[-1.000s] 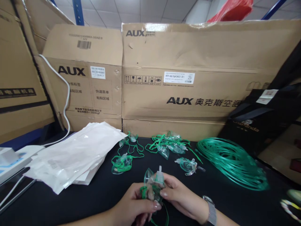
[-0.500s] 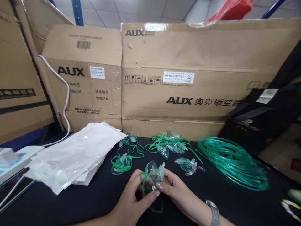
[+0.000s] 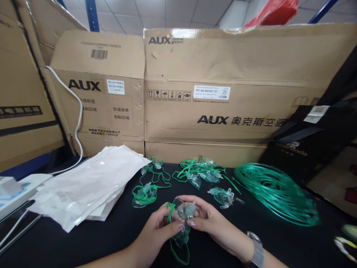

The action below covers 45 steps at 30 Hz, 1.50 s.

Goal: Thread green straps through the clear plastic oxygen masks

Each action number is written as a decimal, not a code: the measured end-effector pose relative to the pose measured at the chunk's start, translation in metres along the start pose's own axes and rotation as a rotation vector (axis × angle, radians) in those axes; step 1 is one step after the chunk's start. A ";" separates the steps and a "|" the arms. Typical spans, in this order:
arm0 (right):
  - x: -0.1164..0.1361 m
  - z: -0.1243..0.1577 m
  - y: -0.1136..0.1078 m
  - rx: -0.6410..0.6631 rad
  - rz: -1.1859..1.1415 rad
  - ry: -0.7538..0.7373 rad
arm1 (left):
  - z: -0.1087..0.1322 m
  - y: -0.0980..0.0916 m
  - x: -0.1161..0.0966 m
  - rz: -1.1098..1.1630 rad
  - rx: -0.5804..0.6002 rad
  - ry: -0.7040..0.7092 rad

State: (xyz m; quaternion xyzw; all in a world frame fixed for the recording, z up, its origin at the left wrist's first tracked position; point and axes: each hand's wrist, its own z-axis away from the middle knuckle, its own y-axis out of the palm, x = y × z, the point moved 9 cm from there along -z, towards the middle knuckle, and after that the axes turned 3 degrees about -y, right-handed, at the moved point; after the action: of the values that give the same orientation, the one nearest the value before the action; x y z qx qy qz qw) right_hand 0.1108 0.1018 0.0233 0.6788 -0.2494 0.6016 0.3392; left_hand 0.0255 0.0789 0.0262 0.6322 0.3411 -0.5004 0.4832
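In the head view, the clear mask (image 3: 182, 226) is held above the near middle of the black table (image 3: 223, 238), between both hands. Its long axis runs roughly near to far; its pale connector (image 3: 191, 209) sits on the right side and points far, leaning slightly right. The green strap (image 3: 170, 213) follows its left edge and hangs in a loop on the near side. The left hand (image 3: 161, 227) reaches in from the near left and is clamped on the mask, thumb across its near face. The right hand (image 3: 208, 220), its forearm slanting in from the near right, also grips the mask, thumb near the left thumb's tip and fingers curled around the far side.
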 end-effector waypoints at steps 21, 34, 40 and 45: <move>-0.010 -0.004 -0.005 -0.061 -0.015 -0.069 | 0.003 -0.009 0.001 -0.264 -0.127 0.095; -0.005 0.000 0.001 -0.078 -0.044 -0.017 | 0.014 -0.013 0.004 -0.231 -0.202 0.144; -0.001 0.002 0.001 -0.097 0.017 -0.017 | 0.010 -0.004 -0.005 -0.276 -0.116 0.137; 0.000 0.002 0.004 -0.068 -0.086 0.016 | 0.007 -0.006 -0.001 -0.353 -0.094 0.120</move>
State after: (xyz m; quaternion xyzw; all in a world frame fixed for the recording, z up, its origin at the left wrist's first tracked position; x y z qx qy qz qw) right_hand 0.1090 0.0976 0.0235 0.6720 -0.2376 0.5831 0.3898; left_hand 0.0176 0.0744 0.0257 0.5678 0.4980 -0.5225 0.3958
